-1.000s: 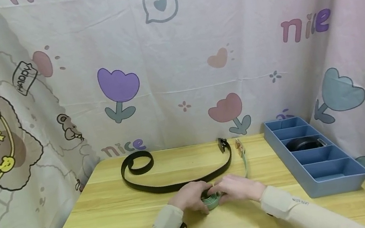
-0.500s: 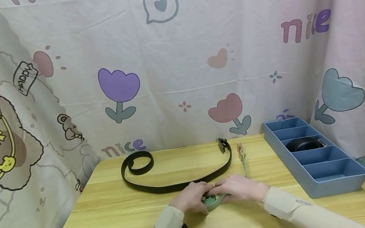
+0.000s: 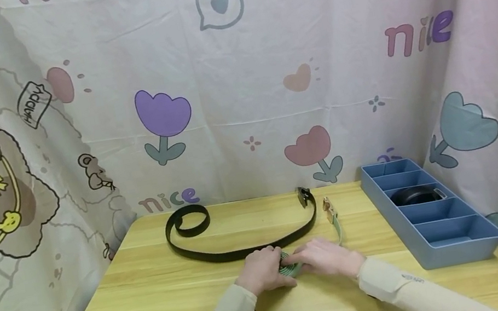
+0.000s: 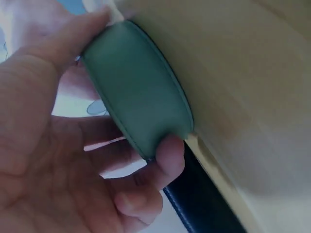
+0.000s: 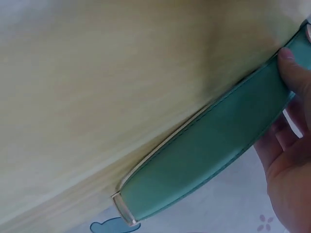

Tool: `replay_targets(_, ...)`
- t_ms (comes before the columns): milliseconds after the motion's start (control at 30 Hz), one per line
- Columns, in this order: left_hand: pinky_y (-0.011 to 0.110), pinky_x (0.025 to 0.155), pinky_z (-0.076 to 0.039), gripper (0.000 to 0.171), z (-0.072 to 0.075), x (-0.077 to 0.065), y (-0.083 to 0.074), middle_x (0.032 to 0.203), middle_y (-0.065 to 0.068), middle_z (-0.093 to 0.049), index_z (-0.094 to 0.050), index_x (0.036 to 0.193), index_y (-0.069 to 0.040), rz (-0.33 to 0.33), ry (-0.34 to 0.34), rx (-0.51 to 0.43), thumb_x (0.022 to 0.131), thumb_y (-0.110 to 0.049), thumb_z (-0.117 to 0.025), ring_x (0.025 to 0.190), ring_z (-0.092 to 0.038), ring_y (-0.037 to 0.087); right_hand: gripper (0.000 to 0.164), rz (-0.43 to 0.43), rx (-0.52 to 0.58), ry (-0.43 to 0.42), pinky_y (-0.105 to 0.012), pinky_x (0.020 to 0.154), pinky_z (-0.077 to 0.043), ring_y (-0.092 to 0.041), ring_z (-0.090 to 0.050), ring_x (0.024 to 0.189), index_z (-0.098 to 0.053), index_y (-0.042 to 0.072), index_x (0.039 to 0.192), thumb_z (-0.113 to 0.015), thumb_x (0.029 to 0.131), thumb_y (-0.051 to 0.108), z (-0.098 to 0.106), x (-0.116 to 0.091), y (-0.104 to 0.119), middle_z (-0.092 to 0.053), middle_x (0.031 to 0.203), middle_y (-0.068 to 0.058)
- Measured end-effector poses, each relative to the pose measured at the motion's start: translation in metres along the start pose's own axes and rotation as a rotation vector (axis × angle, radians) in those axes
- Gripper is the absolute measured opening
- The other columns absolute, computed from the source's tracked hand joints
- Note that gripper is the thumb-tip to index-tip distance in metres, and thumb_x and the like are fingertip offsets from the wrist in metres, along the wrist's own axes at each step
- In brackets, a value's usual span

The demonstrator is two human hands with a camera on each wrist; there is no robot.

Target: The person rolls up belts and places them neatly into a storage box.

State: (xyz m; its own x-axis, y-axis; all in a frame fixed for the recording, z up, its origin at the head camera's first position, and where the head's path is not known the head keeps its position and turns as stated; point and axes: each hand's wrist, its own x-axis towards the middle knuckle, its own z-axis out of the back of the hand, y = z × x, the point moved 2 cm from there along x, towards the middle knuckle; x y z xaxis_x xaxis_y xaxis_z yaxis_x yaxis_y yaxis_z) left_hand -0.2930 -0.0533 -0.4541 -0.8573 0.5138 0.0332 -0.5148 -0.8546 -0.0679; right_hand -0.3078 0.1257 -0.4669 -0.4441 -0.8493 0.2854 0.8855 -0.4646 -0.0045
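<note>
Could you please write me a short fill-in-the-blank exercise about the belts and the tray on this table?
1. Both hands hold a rolled belt whose colour is ____.
2. The long belt lying unrolled on the table is ____ in colour.
3. The blue tray stands at the table's ____ edge.

Missing words: green; black; right

Wooden table (image 3: 155, 305) with black belt (image 3: 246, 251), green belt (image 3: 290, 267), blue tray (image 3: 465, 249).

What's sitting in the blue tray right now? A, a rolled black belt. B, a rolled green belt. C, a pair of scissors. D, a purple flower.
A: a coiled black belt lies in one compartment of the tray; the green belt is between the hands on the table.
</note>
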Motion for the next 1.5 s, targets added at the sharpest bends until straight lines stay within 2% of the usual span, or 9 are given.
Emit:
replay_targets(200,0.032,0.091,-0.047,0.062,0.004,0.003,0.004,0.116,-0.006,-0.064,-0.061,0.122,-0.019,-0.107,0.070,-0.090,0.070,-0.042,-0.085,0.091,-0.057,0.008,0.039,0.019,0.031,-0.016,-0.017,0.073,-0.052,-0.001,-0.067,0.084,-0.065,0.024,0.127,-0.072,0.088,0.020,0.001,-0.003,-0.002,-0.073,0.102,0.009)
replay_targets(400,0.034,0.075,-0.052,0.075,0.003,0.003,0.002,0.102,0.004,-0.065,-0.063,0.113,-0.009,0.030,0.047,-0.082,0.068,-0.068,-0.076,0.083,-0.060,0.015,0.037,-0.001,0.035,-0.002,-0.012,0.066,-0.050,-0.001,-0.066,0.073,-0.066,0.022,0.125,-0.072,0.088,0.019,0.003,0.000,0.001,-0.075,0.095,0.008)
replay_targets(500,0.035,0.068,-0.052,0.071,0.002,0.003,0.000,0.098,0.004,-0.066,-0.065,0.107,-0.010,0.075,0.020,-0.047,0.069,-0.070,-0.074,0.080,-0.061,0.017,0.039,-0.014,0.037,0.013,-0.011,0.065,-0.049,0.001,-0.065,0.071,-0.065,0.023,0.125,-0.073,0.087,0.023,0.003,0.001,0.001,-0.074,0.093,0.008)
replay_targets(667,0.033,0.070,-0.049,0.063,0.006,0.005,0.002,0.102,-0.004,-0.066,-0.065,0.117,-0.017,0.001,0.050,-0.102,0.068,-0.052,-0.083,0.084,-0.059,0.012,0.044,-0.014,0.061,0.098,-0.013,0.071,-0.050,0.002,-0.065,0.078,-0.062,0.024,0.130,-0.071,0.087,0.031,0.005,0.001,-0.002,-0.073,0.105,0.008)
replay_targets(800,0.032,0.077,-0.048,0.065,0.009,0.006,0.003,0.106,-0.005,-0.066,-0.063,0.121,-0.017,-0.037,0.087,-0.167,0.068,-0.044,-0.086,0.086,-0.057,0.012,0.041,0.007,0.053,0.102,-0.016,0.076,-0.052,0.000,-0.067,0.083,-0.064,0.020,0.128,-0.070,0.088,0.031,0.009,0.002,-0.002,-0.073,0.109,0.006)
replay_targets(967,0.036,0.073,-0.051,0.067,0.005,0.005,0.000,0.098,0.002,-0.064,-0.062,0.108,-0.012,0.054,0.040,-0.108,0.067,-0.061,-0.081,0.082,-0.060,0.017,0.032,0.037,0.045,0.029,-0.011,0.069,-0.049,0.001,-0.065,0.073,-0.069,0.016,0.118,-0.072,0.088,0.025,0.007,0.004,0.000,-0.075,0.094,0.006)
replay_targets(1067,0.040,0.071,-0.053,0.077,0.002,0.005,-0.002,0.102,0.007,-0.065,-0.062,0.113,-0.010,0.093,0.017,-0.045,0.067,-0.069,-0.076,0.085,-0.063,0.022,0.031,0.037,0.043,0.025,-0.010,0.067,-0.048,0.002,-0.063,0.071,-0.069,0.016,0.117,-0.072,0.088,0.025,0.006,0.004,-0.002,-0.074,0.090,0.007)
replay_targets(1367,0.033,0.064,-0.047,0.059,0.005,0.003,0.002,0.094,-0.002,-0.058,-0.060,0.113,-0.021,0.025,0.055,-0.087,0.068,-0.051,-0.083,0.075,-0.053,0.012,0.050,-0.022,0.016,0.109,-0.021,0.068,-0.053,-0.008,-0.068,0.082,-0.064,0.024,0.129,-0.075,0.083,0.007,0.012,0.001,-0.007,-0.073,0.106,0.005)
replay_targets(1500,0.035,0.068,-0.051,0.070,0.003,0.002,0.000,0.099,0.003,-0.063,-0.061,0.116,-0.016,0.023,0.014,-0.027,0.069,-0.066,-0.076,0.080,-0.060,0.016,0.048,-0.027,-0.006,0.113,-0.015,0.064,-0.050,-0.001,-0.063,0.070,-0.064,0.023,0.127,-0.075,0.083,0.008,0.009,0.004,-0.006,-0.074,0.098,0.006)
